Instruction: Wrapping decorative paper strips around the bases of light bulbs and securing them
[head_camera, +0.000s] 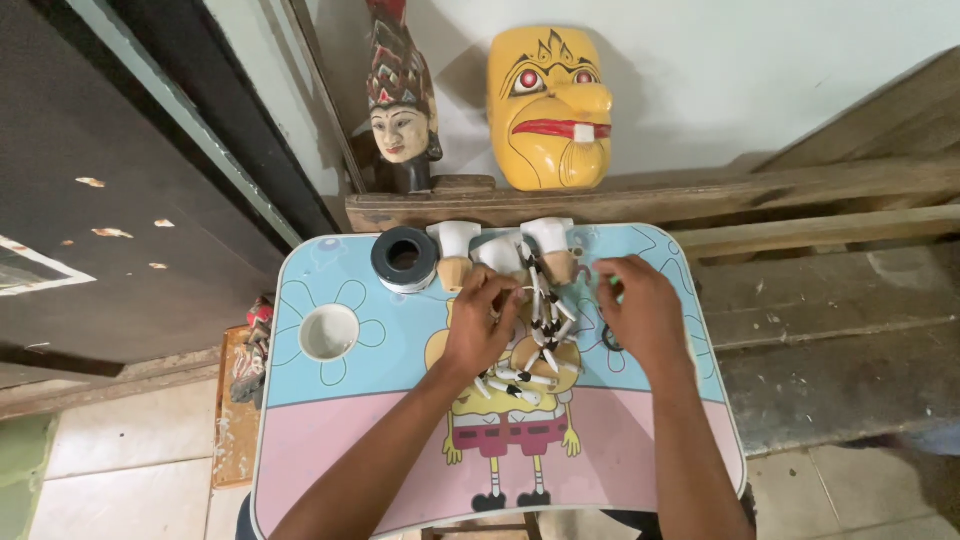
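- Left hand (480, 325) on the small cartoon table (330, 440), fingers bent and pinching the near end of a string of white and black pieces (543, 312).
- String running long from far to near, just right of those fingers; loose pieces (510, 383) lying near the wrist.
- Right hand (640, 310) further right, fingers curled; pinching something or not, cannot tell.
- Round cup hole (329, 332) at left: nothing seen inside.
- Black tape roll (404, 258) at far edge.

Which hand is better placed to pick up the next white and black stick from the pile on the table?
Probably the left hand: it rests right against the white and black sticks, while the right hand sits off to their side.
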